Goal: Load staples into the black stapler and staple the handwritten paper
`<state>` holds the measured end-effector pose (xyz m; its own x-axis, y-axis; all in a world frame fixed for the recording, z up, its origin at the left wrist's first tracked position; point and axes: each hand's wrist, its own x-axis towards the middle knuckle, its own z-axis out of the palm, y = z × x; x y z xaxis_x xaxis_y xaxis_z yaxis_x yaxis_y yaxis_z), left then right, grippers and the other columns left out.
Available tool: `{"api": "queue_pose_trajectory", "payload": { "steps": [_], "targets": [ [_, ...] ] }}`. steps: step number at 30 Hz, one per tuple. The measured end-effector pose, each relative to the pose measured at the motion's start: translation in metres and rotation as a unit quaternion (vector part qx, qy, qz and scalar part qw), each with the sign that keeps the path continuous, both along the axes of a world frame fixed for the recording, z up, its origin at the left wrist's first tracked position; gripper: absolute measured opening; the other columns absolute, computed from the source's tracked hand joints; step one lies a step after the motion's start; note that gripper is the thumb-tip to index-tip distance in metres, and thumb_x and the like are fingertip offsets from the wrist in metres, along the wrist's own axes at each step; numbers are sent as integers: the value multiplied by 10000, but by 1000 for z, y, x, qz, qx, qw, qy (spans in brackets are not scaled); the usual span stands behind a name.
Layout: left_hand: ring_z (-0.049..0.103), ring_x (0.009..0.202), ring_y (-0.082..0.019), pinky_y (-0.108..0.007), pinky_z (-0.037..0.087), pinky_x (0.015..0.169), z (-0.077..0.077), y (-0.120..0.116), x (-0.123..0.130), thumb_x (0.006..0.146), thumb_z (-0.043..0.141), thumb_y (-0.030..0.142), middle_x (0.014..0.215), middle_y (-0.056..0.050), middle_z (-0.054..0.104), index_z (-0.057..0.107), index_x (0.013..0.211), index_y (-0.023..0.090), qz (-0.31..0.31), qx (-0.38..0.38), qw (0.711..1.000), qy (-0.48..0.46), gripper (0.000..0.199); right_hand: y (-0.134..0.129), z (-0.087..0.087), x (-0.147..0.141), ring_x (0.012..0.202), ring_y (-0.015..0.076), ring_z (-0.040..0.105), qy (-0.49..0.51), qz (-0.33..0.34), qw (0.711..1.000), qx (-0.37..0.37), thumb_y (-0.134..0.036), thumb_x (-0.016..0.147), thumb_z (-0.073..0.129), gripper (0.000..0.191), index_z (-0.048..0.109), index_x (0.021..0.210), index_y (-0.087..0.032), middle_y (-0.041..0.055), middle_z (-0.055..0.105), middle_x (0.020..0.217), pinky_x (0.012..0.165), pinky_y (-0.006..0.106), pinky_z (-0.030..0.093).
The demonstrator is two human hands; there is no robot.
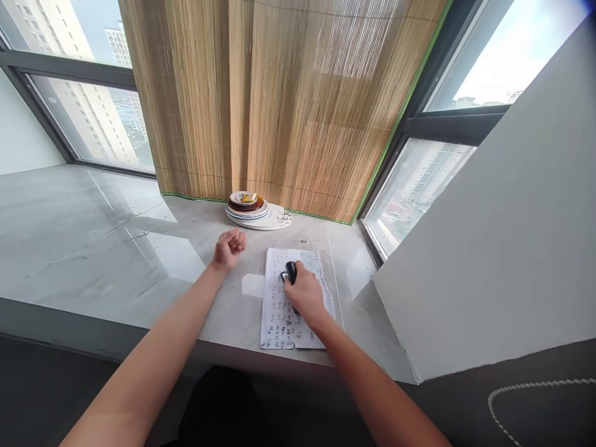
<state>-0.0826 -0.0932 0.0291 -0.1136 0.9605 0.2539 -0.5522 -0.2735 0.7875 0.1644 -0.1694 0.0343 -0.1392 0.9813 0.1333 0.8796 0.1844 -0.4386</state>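
Note:
My left hand (230, 248) is curled into a fist above the sill, just in front of the stacked plates, and nothing shows sticking out of it. In my right hand (307, 290) is a black elongated object (291, 270) with a shiny metal part at its side; its kind is hard to make out because my fingers cover much of it. Beneath that hand lies a creased white sheet of paper (274, 310) with rows of dark handwriting. Part of the sheet is hidden by my right hand and wrist.
A stack of plates (246, 214), with a small patterned dish (243, 197) on top, stands by the bamboo blind (279, 112). The glossy tiled sill (116, 248) ends at a front edge near me. A white wall (503, 248) slants in at right, and a rope (494, 397) hangs below it.

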Motion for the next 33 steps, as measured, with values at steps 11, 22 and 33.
{"api": "queue_pose_trajectory", "payload": {
  "steps": [11,22,33],
  "targets": [
    [306,407,-93,-263,280,430,-1,1,-16,849,626,284,487,62,162,169,549,218,-118,-36,989,-81,551,86,-22,48,1404,307,492,23,44,994,101,-532,1014,458,525,594,1356,-157,195,503,1506,1114,482,438],
    [156,343,-74,-253,202,407,0,-2,-46,944,529,477,449,77,38,108,533,202,-51,-29,992,-113,649,132,-41,-47,1611,303,155,-115,143,983,4,-453,1091,258,655,314,1615,-64,201,195,1710,1286,548,125],
    [34,351,-91,-266,148,371,-1,-2,-52,868,618,608,493,79,-128,40,522,196,-72,36,993,-81,790,101,-37,-168,1614,268,151,-32,259,965,20,-424,1086,244,619,299,1617,-110,162,190,1719,1287,584,90]
  ]
}}
